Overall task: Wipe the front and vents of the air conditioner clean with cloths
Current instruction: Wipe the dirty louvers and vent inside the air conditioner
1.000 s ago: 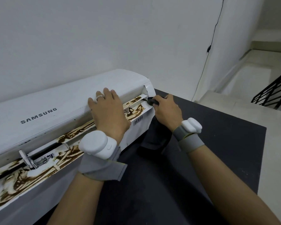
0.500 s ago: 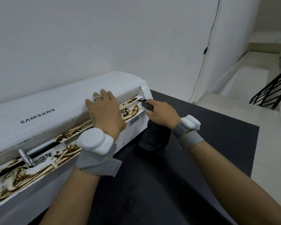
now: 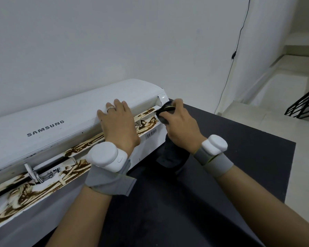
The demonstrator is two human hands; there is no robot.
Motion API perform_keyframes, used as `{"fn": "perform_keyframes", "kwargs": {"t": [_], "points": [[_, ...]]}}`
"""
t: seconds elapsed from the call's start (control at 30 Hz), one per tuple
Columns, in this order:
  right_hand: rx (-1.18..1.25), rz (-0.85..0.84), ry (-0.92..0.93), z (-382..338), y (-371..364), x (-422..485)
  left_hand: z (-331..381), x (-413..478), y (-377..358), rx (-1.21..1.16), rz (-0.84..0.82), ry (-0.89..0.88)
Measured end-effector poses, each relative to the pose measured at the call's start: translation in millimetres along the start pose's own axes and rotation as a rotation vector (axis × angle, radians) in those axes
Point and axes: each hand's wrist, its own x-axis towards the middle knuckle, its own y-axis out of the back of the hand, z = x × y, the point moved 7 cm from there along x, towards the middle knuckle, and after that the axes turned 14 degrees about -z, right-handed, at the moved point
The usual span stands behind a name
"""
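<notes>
Right hand [image 3: 182, 125] raised, gripping dark cloth [image 3: 173, 154]

A bench [image 3: 239, 175] with a matte black top is seen stretching from the lower middle toward the right, where its far corner is outlined against pale floor tiles [image 3: 307, 184]. A white Samsung air conditioner [image 3: 61, 122] is laid lengthwise along the bench's left side, with its brown-stained vent side turned toward the bare black surface. The lower end of a dark cloth [image 3: 173, 155] is rested on the top just beside the unit's right end, while its upper part is raised off the surface.
</notes>
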Motion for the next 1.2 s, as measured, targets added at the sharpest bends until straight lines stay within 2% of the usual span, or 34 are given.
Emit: {"fn": "perform_keyframes", "kwargs": {"t": [0.13, 0.33, 0.57, 0.77, 0.9, 1.0, 1.2], "points": [[-0.114, -0.06, 0.0, -10.8, -15.1, 9.4, -0.5, 0.0, -0.6, 0.0, 0.009, 0.005], [0.086, -0.123, 0.105, -25.1, -21.4, 17.8, 0.5, -1.5, -0.6, 0.008, 0.015, 0.004], [0.034, -0.169, 0.021, -21.5, -25.5, 23.3, -3.1, -3.4, 0.2, 0.007, 0.015, -0.022], [0.208, -0.251, 0.104, -4.7, -28.8, 8.3, 1.1, -3.9, -1.7, 0.027, 0.01, -0.003], [0.207, -0.227, 0.073, -14.0, -25.1, 15.9, 0.7, -5.6, -0.3, 0.033, 0.019, 0.002], [0.22, -0.22, 0.132, -33.2, -30.0, 20.3, 0.7, -6.1, -0.4, 0.056, 0.005, 0.003], [0.205, -0.298, 0.224, -24.5, -34.1, 9.6, 1.3, -7.5, 0.2, 0.056, -0.002, 0.007]]}}
